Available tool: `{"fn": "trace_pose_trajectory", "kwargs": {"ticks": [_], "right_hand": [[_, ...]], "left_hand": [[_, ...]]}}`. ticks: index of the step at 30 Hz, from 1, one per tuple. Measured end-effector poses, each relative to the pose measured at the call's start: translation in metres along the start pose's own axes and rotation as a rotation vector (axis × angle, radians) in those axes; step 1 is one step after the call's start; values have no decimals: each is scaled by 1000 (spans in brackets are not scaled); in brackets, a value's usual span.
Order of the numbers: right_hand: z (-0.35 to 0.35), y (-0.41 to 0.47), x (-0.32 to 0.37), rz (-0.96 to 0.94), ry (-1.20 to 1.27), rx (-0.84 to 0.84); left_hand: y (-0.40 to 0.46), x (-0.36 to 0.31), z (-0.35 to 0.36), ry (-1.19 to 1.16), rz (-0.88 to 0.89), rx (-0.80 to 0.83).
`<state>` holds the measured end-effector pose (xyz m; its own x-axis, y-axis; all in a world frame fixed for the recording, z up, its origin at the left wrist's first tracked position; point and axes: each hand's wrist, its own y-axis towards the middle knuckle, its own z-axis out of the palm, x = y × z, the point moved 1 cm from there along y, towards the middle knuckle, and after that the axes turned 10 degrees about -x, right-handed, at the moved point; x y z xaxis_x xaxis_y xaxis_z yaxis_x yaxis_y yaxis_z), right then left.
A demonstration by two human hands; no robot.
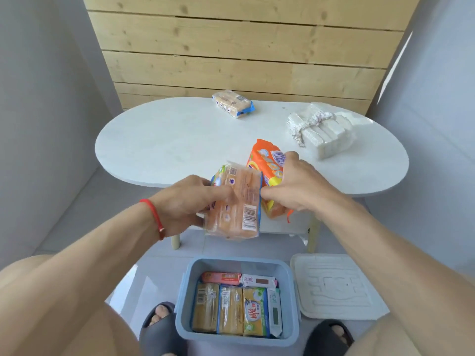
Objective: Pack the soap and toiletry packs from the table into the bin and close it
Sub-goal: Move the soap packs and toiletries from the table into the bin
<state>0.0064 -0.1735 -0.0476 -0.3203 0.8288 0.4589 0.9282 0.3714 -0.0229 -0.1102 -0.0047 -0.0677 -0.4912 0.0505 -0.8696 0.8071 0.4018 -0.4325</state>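
Note:
My left hand (185, 201) grips a clear, blue-edged pack of tan soap bars (239, 201), held in the air past the table's near edge. My right hand (295, 183) grips an orange soap pack (267, 163) right beside it; its thumb touches the clear pack's edge. Below, on the floor between my feet, stands the open blue bin (185, 317), holding several soap and toiletry packs. On the white oval table (167, 145) another clear soap pack (232, 103) lies at the far edge. A white wrapped bundle (321, 129) sits at the right.
The bin's white lid (334, 286) lies flat on the floor to the right of the bin. My feet in dark slippers (156, 322) flank the bin. A wooden plank wall (244, 47) rises behind the table, with grey walls at both sides.

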Motion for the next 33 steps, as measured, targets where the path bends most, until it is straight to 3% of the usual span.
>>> {"fn": "trace_pose_trajectory", "kwargs": {"ticks": [6,8,12,18,22,26,31,33], "right_hand": [[24,-49,-27,21,221,53],[43,-60,-41,83,220,104],[97,-76,-74,348,361,383],[173,-98,-103,556,379,460],[212,-110,-106,646,450,431],[237,-105,-110,731,586,419],[257,-107,-124,763,686,576],[263,-109,-125,557,483,612]], "left_hand": [[-2,66,1,47,-197,210],[1,89,5,144,-260,205],[14,138,25,413,-338,65],[28,188,53,829,-271,-176],[32,219,68,920,-206,-283],[35,233,76,1070,-109,-262],[35,239,80,1151,-26,-232],[37,243,77,1211,6,-211]]}}
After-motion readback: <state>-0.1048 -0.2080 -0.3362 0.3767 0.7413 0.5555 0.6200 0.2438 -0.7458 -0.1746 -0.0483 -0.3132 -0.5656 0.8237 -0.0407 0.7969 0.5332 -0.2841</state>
